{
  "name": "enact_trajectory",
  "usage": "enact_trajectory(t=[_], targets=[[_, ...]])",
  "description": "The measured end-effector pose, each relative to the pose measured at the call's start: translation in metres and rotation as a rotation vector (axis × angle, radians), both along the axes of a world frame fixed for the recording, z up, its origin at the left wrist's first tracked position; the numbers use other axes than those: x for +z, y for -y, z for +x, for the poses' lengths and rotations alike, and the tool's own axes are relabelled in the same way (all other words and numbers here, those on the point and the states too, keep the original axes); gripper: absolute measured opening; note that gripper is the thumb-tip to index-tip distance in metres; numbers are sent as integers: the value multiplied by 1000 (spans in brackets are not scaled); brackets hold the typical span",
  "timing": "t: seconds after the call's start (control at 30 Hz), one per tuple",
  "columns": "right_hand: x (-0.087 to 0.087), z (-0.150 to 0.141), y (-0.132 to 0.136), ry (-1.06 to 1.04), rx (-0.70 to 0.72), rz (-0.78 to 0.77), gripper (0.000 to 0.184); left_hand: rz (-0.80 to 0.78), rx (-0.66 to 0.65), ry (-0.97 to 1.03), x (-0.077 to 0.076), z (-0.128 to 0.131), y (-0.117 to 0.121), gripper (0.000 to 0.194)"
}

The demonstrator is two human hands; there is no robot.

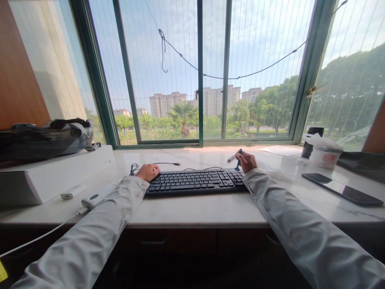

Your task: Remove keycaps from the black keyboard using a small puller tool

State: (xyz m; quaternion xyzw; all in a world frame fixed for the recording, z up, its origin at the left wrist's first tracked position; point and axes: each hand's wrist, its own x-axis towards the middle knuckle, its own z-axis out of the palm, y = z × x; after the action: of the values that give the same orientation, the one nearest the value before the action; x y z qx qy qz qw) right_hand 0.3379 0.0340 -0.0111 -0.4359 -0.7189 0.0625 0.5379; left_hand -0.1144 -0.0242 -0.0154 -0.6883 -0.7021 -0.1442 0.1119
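Note:
A black keyboard (192,180) lies flat on the white marbled desktop. My left hand (148,172) is at its upper left corner, fingers curled over the edge and gripping it. In my right hand (248,161) is a small blue brush (239,160), pinched near its upper part and held nearly upright. The brush's lower end meets the keys of the number pad at the keyboard's right side; its bristles are too small to make out well. Just behind my right hand lies a small whitish pen-like object (231,159).
A black cable (168,163) runs behind the keyboard. To the left are a white box (60,172) with a dark bag (45,138) on it, and white devices (93,199). At the right are a phone (343,188), a plastic-wrapped tub (326,154) and a dark cup (307,148).

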Motion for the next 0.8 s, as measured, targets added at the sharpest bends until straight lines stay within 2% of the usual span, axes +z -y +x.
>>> enact_trajectory(t=[0.1,0.17,0.33,0.47,0.53,0.7,0.8], targets=[[-4,-2,1,-123,112,-104,32,5,0,5,1,1,1,38],[-6,-2,-1,-107,139,-132,34,3,1,14,1,2,2,38],[-8,1,-7,44,0,-50,36,7,7,5,2,3,3,38],[-5,3,-7,62,-85,3,32,1,11,16,2,3,2,37],[-5,2,-5,28,-77,3,30,0,12,27,2,3,2,36],[-8,-5,-2,-165,68,-108,33,1,2,22,3,4,4,36],[-11,-2,-6,-114,53,-95,33,-4,1,21,3,4,5,36]])
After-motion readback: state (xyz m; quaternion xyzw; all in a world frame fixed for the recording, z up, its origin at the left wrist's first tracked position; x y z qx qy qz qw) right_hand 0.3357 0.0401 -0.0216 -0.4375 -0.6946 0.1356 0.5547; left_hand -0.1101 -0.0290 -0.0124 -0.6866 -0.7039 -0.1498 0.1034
